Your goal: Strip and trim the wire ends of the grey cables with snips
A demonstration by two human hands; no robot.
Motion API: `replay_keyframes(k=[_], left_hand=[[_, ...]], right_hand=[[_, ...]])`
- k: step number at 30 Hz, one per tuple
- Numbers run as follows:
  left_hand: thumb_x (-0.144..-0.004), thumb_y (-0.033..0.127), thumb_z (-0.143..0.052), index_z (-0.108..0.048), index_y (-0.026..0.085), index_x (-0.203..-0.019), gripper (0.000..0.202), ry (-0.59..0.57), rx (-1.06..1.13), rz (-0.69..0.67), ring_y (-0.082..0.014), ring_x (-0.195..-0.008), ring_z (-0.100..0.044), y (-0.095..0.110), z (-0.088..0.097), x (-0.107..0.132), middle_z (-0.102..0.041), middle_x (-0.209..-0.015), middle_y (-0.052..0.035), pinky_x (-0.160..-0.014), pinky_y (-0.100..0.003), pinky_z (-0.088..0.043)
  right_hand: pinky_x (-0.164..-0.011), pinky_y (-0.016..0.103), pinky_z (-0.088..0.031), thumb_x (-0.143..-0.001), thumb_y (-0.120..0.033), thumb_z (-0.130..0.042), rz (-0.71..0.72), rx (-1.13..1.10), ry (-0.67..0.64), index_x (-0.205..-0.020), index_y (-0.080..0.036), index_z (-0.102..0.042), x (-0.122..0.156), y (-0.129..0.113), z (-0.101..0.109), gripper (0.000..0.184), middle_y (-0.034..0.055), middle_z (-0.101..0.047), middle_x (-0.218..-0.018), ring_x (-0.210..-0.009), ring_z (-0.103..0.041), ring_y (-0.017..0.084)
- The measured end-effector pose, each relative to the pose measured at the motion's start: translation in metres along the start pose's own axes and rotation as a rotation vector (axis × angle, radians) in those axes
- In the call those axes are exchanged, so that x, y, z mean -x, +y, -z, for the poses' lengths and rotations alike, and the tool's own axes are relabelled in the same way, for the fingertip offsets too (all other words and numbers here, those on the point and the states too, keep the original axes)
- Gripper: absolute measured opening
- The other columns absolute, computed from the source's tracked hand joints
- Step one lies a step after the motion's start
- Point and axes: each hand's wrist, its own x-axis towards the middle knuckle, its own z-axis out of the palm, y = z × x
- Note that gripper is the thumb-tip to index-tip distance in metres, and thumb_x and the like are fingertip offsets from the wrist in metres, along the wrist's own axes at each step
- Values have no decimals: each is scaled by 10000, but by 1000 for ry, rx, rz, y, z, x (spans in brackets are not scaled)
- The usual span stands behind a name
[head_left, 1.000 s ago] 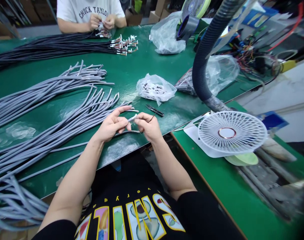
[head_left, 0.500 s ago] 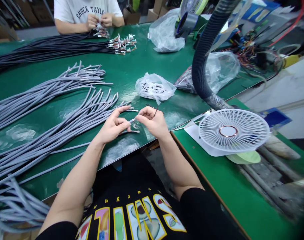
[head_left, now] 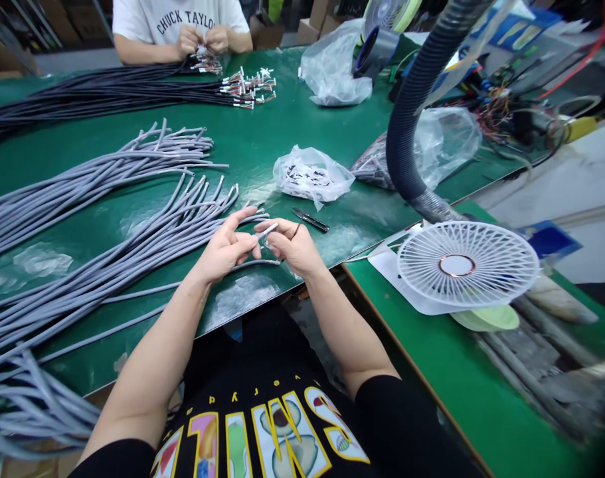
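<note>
My left hand (head_left: 226, 250) is closed on a grey cable, its index finger stretched out above it. The cable's white stripped end (head_left: 267, 231) points up and right from the thumb and fingers. My right hand (head_left: 295, 247) is closed in a pinch at this end, with some thin, see-through strands or film under it. A small dark thing shows by its index finger; I cannot make out what it is. Just beyond lies a pair of thread snips (head_left: 311, 220). Under and left of my left hand runs a bundle of grey cables (head_left: 147, 245).
A clear bag of small black-and-white parts (head_left: 312, 176) lies ahead. Another grey bundle (head_left: 103, 172) and black cables with white connectors (head_left: 242, 89) lie farther left. A black hose (head_left: 404, 133) and a white fan (head_left: 466, 269) stand right. Across the table a person (head_left: 182, 33) works.
My right hand has moved slightly left and down, closer to my left. The cable's white end now shows plainly between my hands, and the snips on the table are in full view.
</note>
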Motion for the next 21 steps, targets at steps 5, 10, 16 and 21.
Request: replay_keyframes(k=[5, 10, 16, 21], left_hand=[[-763, 319, -692, -353, 112, -1392, 745, 15, 20, 31, -45, -402, -384, 0, -3, 0, -629, -598, 23, -414, -179, -236], [-748, 313, -693, -412, 95, -1328, 681, 37, 29, 66, -42, -393, -370, 3, -5, -1, -615, -580, 25, -409, -179, -229], [-745, 362, -710, -557, 135, -1122, 466, 66, 52, 119, -36, -368, -340, -3, -3, -4, -560, -512, 41, -390, -175, -175], [-687, 434, -766, -565, 147, -872, 396, 105, 75, 141, -27, -346, -296, -9, -3, -5, -480, -433, 65, -380, -163, -123]], right_hand=[[-383, 192, -153, -639, -347, -780, -108, -151, -35, -826, -158, -698, 1, 4, -6, 278, -72, -501, -469, -378, -289, 26], [-385, 189, -155, -601, -335, -788, -132, -223, -10, -768, -153, -686, 1, 9, -9, 267, -63, -519, -467, -372, -286, 25], [-452, 226, -270, -705, -369, -704, 82, 119, 114, -682, -157, -658, 5, 12, -8, 217, -23, -559, -569, -454, -368, 58], [-549, 252, -318, -755, -299, -616, 346, 554, 222, -542, -169, -582, 1, 13, -6, 252, -24, -471, -557, -549, -393, 87]])
